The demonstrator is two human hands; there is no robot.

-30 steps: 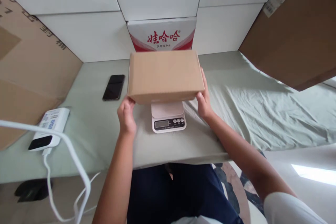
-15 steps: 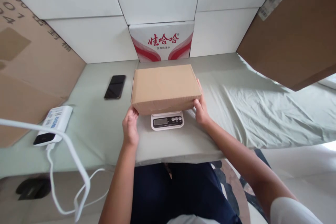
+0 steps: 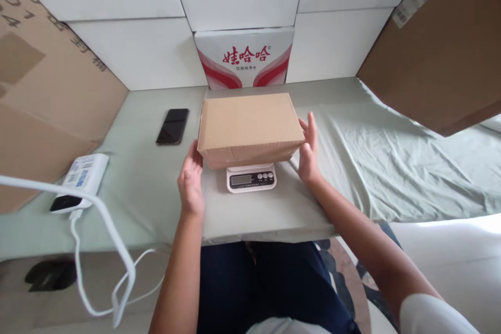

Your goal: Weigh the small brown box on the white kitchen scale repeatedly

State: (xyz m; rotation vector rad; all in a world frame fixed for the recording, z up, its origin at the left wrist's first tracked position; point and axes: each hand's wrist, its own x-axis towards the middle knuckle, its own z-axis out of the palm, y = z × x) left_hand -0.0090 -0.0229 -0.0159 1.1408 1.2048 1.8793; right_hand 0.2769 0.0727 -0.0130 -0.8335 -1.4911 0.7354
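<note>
Head view: looking down over a bench (image 3: 129, 188) draped in pale green cloth.
Cardboard box (image 3: 249, 124): sitting flat on the kitchen scale (image 3: 251, 177), hiding all but the scale's front strip with display and buttons.
Left hand (image 3: 190, 180): hovering at the box's 8 o'clock corner, fingers spread and loose, fingertips just beside the cardboard; contact is too close to call.
Right hand (image 3: 310, 148): standing open at the box's 3 o'clock side, palm facing it, fingers straight, gripping nothing.
Phone (image 3: 173, 126): lying dark and face up at 9 o'clock from the box, well apart.
White device (image 3: 80, 181): resting at 8 o'clock near the bench edge, a white cable (image 3: 97, 219) trailing from it.
Printed carton (image 3: 244, 57): standing against the wall at 12 o'clock, just behind the box.
</note>
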